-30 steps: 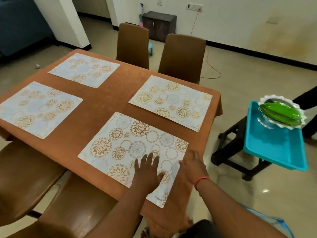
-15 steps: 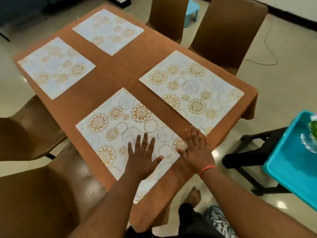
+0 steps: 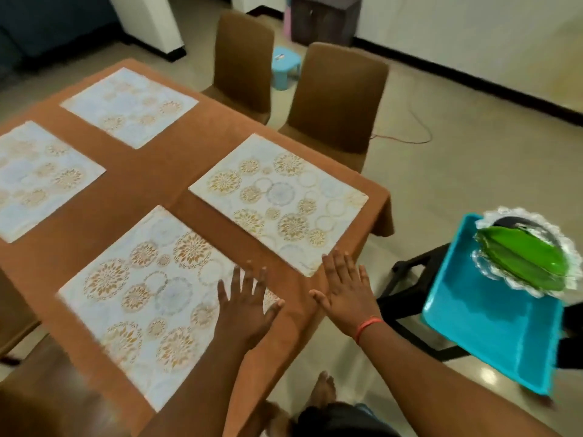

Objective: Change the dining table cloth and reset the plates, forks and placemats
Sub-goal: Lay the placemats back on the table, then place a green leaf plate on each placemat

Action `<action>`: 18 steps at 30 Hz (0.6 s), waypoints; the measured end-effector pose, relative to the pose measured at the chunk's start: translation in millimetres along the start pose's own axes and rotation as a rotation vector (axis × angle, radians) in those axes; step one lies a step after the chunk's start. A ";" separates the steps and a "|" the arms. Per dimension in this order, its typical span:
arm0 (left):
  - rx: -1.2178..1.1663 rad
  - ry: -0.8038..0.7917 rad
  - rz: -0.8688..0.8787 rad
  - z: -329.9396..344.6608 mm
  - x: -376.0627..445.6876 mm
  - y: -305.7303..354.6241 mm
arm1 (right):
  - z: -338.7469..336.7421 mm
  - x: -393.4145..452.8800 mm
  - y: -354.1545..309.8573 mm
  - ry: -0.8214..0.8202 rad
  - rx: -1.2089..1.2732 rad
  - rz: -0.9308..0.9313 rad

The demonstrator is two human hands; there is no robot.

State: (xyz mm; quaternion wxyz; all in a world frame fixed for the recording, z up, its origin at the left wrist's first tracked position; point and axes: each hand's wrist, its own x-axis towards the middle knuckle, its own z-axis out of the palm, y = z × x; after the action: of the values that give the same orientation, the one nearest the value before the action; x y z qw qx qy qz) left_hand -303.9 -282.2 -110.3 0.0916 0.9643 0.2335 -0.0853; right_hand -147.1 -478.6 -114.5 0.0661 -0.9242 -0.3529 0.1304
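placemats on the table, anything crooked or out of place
Nothing stands out. All four placemats lie flat on the brown cloth, including the nearest placemat under the left hand. Plates sit on the blue tray.

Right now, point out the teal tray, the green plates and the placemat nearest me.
teal tray (image 3: pixel 492 313), head view, bare floor of the tray
green plates (image 3: pixel 523 257), head view, middle of the top plate
nearest placemat (image 3: pixel 142 298), head view, patterned centre

Four placemats (image 3: pixel 277 201) lie on the tablecloth (image 3: pixel 151 184), two near, two far. Two chairs (image 3: pixel 334 96) stand behind the table. To its right a tray (image 3: pixel 492 313) rests on a stool (image 3: pixel 407 279), plates (image 3: pixel 523 253) at its far end.
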 end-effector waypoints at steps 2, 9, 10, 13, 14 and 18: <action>-0.026 -0.004 0.085 -0.8 19.4 31.3 | -13.6 -10.4 26.7 0.023 0.011 0.083; 0.033 -0.002 0.409 1.8 48.4 138.6 | -38.5 -70.1 120.8 0.063 0.023 0.454; 0.032 -0.003 0.441 0.3 56.0 146.2 | -42.3 -73.2 130.9 0.075 0.043 0.481; 0.061 -0.022 0.502 -2.5 91.4 184.2 | -56.4 -79.3 177.1 0.098 0.087 0.558; 0.064 -0.036 0.513 -2.3 100.4 197.5 | -57.6 -81.7 192.1 0.096 0.092 0.578; 0.047 -0.093 0.626 11.1 148.1 285.4 | -59.7 -80.8 283.9 0.120 0.171 0.714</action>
State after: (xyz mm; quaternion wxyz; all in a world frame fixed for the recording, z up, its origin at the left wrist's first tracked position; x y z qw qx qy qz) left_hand -42.5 -469.6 -112.8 0.1015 0.9862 -0.0812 -0.1022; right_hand -7.6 -745.3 -102.5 0.1140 -0.9862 0.0083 0.1200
